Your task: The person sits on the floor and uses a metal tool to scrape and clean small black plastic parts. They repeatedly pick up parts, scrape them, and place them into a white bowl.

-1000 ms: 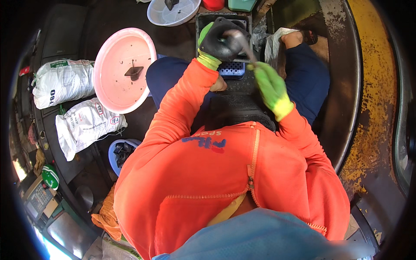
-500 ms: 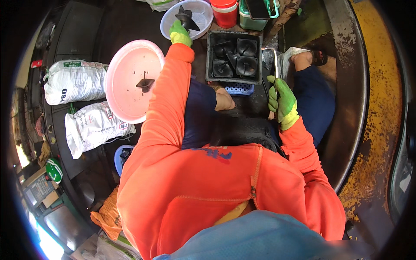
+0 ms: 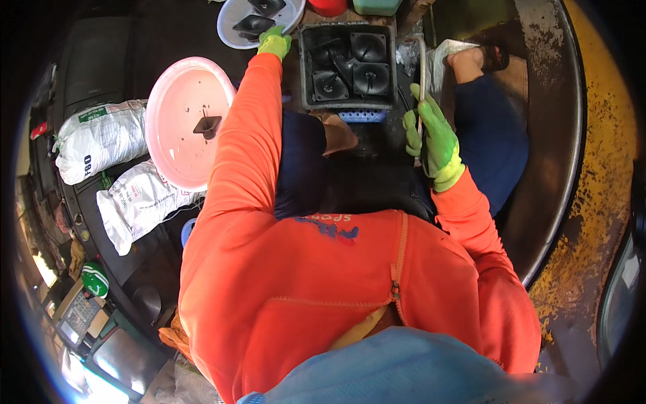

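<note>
My left hand (image 3: 274, 44), in a yellow-green glove, reaches to the near rim of a pale basin (image 3: 296, 20) at the top. Two black pieces with square flanges lie in that basin; the nearer black piece (image 3: 252, 25) is right beside my fingertips, and the hand seems to have let go of it. My right hand (image 3: 434, 138), gloved alike, is around a thin pale rod (image 3: 422, 64) with a bent top, thumb on one side and fingers on the other. A black tray (image 3: 306, 71) between the hands contains several similar black square pieces (image 3: 370, 77).
A pink basin (image 3: 161, 128) with one dark square piece (image 3: 207, 126) stands on the left. Beside it lie two white sacks (image 3: 101, 141). Under the tray is a blue perforated crate (image 3: 363, 116). Red and green containers (image 3: 377, 5) stand at the top. A curved metal edge (image 3: 572, 168) borders the right.
My left hand has moved right relative to the pale basin, leaving a black piece in it. The view has shifted, so things appear higher and further left. The right hand stays at the rod.
</note>
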The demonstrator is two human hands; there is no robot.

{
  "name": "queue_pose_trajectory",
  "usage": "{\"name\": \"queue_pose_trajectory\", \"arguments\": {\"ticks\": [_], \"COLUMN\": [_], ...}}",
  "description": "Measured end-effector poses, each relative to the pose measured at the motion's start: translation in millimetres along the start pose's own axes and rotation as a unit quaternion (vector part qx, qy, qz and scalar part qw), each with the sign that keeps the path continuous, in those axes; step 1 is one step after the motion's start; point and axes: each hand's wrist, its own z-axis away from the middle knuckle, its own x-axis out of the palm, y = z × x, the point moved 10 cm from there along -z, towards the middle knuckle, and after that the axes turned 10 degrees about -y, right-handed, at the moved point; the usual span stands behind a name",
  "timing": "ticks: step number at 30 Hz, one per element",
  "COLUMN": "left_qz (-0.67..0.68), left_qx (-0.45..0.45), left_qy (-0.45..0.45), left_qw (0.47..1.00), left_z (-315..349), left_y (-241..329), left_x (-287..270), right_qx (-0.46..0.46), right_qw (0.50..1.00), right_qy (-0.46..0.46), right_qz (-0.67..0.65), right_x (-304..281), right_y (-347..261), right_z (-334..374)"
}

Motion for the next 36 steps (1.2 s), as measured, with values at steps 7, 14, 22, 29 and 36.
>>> {"name": "queue_pose_trajectory", "arguments": {"ticks": [7, 14, 22, 29, 36], "left_qz": [0.063, -0.217, -0.009, 0.175, 0.337], "left_qx": [0.212, 0.149, 0.207, 0.265, 0.283], "left_qy": [-0.011, -0.099, -0.076, 0.090, 0.081], "left_qw": [0.975, 0.960, 0.975, 0.944, 0.895], "left_z": [61.6, 106.4, 141.9, 206.6, 186.9], "left_y": [186.1, 239.9, 257.8, 254.2, 221.4], "left_x": [-35.7, 42.1, -27.3, -101.3, -86.5], "right_qx": [0.034, 0.046, 0.062, -0.056, -0.012], "right_qw": [0.997, 0.997, 0.985, 0.994, 0.989], "right_qy": [0.055, 0.039, 0.160, 0.089, 0.009], "right_qz": [-0.032, -0.056, 0.024, -0.010, 0.145], "right_x": [-20.3, -28.1, -61.7, -43.3, -15.6], "right_y": [11.0, 26.9, 50.3, 28.0, 32.0], "right_z": [-2.0, -6.8, -56.7, -86.4, -67.4]}}
